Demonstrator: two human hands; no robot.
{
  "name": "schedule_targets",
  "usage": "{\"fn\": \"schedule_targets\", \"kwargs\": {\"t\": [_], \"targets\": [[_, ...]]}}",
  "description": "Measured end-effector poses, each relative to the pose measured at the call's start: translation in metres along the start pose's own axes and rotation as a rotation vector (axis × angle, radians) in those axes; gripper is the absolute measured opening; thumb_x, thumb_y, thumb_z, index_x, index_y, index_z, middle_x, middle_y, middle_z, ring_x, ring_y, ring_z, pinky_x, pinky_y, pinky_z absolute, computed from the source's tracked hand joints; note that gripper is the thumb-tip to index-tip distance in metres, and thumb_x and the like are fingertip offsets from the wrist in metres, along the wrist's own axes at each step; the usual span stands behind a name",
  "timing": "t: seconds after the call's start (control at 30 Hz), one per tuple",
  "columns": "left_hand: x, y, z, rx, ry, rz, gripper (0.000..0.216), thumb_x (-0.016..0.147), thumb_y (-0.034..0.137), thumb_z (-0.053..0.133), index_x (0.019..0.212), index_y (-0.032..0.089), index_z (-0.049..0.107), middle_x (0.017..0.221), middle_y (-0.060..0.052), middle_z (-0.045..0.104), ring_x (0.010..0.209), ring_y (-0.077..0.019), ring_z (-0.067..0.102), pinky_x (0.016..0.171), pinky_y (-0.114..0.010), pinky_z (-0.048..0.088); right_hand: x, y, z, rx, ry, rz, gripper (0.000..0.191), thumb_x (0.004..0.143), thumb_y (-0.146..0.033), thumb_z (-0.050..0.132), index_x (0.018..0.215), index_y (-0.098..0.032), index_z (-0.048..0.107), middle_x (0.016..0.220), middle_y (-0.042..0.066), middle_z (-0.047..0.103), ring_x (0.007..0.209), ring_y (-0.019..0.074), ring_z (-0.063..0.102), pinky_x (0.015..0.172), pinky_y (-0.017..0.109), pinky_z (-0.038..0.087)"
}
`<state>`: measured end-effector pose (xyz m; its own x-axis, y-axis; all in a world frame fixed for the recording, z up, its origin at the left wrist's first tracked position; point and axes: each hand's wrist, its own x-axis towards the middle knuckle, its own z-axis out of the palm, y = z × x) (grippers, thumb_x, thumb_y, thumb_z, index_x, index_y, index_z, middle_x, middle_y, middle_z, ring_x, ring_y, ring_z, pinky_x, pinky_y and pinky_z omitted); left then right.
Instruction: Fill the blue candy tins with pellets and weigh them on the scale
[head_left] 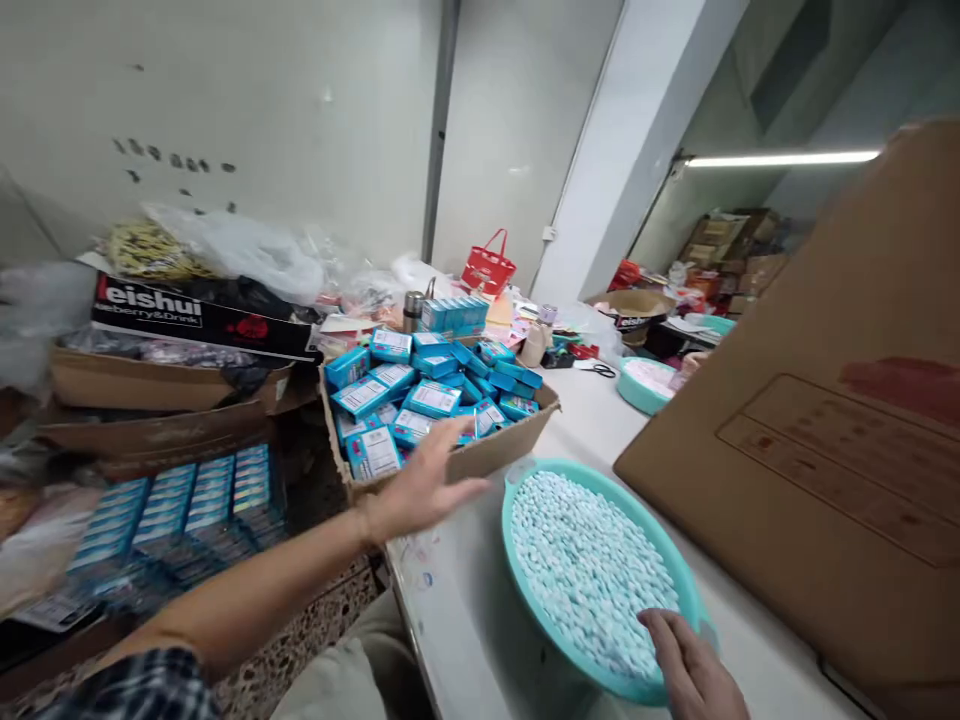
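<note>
Fingers [471, 488] of left hand [424, 490] spread wide, empty, above brown cardboard box [495, 455] of blue cartons [431, 398]; right hand [694, 668] lies open on round teal plastic basin [507, 525] of pale pellets [589, 560]. Rim pressure may tip it, spilling pellets.

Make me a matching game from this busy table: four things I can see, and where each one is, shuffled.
Things:
1. left hand
2. right hand
3. red basket
4. blue packets

Places:
A. far back, near the wall
B. at the near edge of the turquoise basin full of pale pellets
C. heaped in the open cardboard box
D. stretched out, fingers open, at that box's front wall

Pairs: 1-D, 2-B, 3-A, 4-C.
</note>
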<state>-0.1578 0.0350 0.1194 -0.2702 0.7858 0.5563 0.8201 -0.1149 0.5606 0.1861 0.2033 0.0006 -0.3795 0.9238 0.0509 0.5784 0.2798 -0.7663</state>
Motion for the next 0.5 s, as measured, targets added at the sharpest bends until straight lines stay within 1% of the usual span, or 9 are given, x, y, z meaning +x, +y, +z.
{"fn": "schedule_targets", "kwargs": {"t": [0.07,0.1,0.13,0.2,0.23,0.3,0.37,0.43,0.5], "targets": [[0.007,-0.049,-0.048,0.175,0.084,-0.038,0.070,0.086,0.043,0.065,0.145,0.021,0.033,0.137,-0.014,0.051,0.128,-0.0293,0.049,0.109,-0.053,0.039,0.016,-0.007,0.013,-0.212,-0.103,-0.037,0.039,0.078,-0.065,0.049,0.081,-0.032,0.070,0.091,0.005,0.074,0.088,0.0331,0.070,0.070,0.042,0.055],[0.012,-0.072,-0.067,0.253,0.085,-0.044,0.070,0.086,0.043,0.064,0.144,0.020,0.034,0.133,-0.014,0.054,0.125,-0.0291,0.051,0.108,-0.052,0.040,0.023,-0.009,0.017,-0.297,-0.143,-0.079,0.038,0.079,-0.064,0.049,0.085,-0.033,0.071,0.094,0.006,0.074,0.091,0.0338,0.070,0.071,0.043,0.054],[0.018,-0.092,-0.082,0.327,0.049,-0.050,0.068,0.086,0.043,0.064,0.143,0.018,0.036,0.133,-0.015,0.054,0.125,-0.0297,0.051,0.108,-0.052,0.040,0.029,-0.013,0.020,-0.366,-0.174,-0.135,0.039,0.080,-0.062,0.049,0.091,-0.034,0.072,0.098,0.006,0.073,0.094,0.0339,0.069,0.073,0.043,0.054],[0.032,-0.122,-0.101,0.434,-0.025,-0.040,0.062,0.086,0.045,0.063,0.138,0.017,0.043,0.131,-0.015,0.057,0.122,-0.0311,0.052,0.105,-0.052,0.041,0.044,-0.031,0.024,-0.470,-0.192,-0.268,0.042,0.083,-0.060,0.048,0.101,-0.032,0.073,0.106,0.009,0.071,0.100,0.0335,0.067,0.076,0.043,0.053],[0.040,-0.132,-0.104,0.465,-0.072,-0.021,0.060,0.086,0.044,0.063,0.136,0.017,0.045,0.130,-0.015,0.057,0.121,-0.0313,0.053,0.104,-0.050,0.042,0.052,-0.048,0.027,-0.510,-0.180,-0.329,0.044,0.085,-0.060,0.046,0.105,-0.030,0.072,0.108,0.010,0.069,0.101,0.0329,0.066,0.077,0.043,0.052],[0.058,-0.141,-0.097,0.492,-0.181,0.054,0.056,0.086,0.041,0.063,0.135,0.018,0.046,0.129,-0.014,0.058,0.119,-0.0300,0.053,0.101,-0.046,0.044,0.073,-0.095,0.039,-0.563,-0.132,-0.429,0.045,0.091,-0.057,0.041,0.109,-0.028,0.069,0.110,0.010,0.067,0.104,0.0320,0.063,0.080,0.042,0.050],[0.076,-0.142,-0.077,0.536,-0.319,0.140,0.058,0.085,0.038,0.064,0.136,0.019,0.044,0.128,-0.013,0.057,0.118,-0.0284,0.053,0.098,-0.041,0.045,0.099,-0.155,0.062,-0.563,-0.126,-0.537,0.044,0.095,-0.052,0.038,0.118,-0.026,0.063,0.113,0.010,0.065,0.105,0.0305,0.061,0.082,0.042,0.049],[0.091,-0.140,-0.053,0.613,-0.438,0.191,0.063,0.081,0.034,0.067,0.137,0.018,0.043,0.127,-0.015,0.057,0.115,-0.0292,0.053,0.095,-0.040,0.045,0.132,-0.215,0.095,-0.517,-0.101,-0.661,0.046,0.096,-0.044,0.039,0.134,-0.023,0.051,0.121,0.012,0.061,0.113,0.0299,0.056,0.089,0.042,0.047],[0.102,-0.142,-0.029,0.675,-0.488,0.196,0.070,0.075,0.026,0.070,0.137,0.013,0.042,0.125,-0.019,0.056,0.112,-0.0322,0.054,0.090,-0.042,0.046,0.167,-0.265,0.133,-0.526,-0.042,-0.750,0.056,0.093,-0.035,0.047,0.146,-0.020,0.038,0.130,0.014,0.055,0.120,0.0316,0.049,0.094,0.043,0.045]]}}
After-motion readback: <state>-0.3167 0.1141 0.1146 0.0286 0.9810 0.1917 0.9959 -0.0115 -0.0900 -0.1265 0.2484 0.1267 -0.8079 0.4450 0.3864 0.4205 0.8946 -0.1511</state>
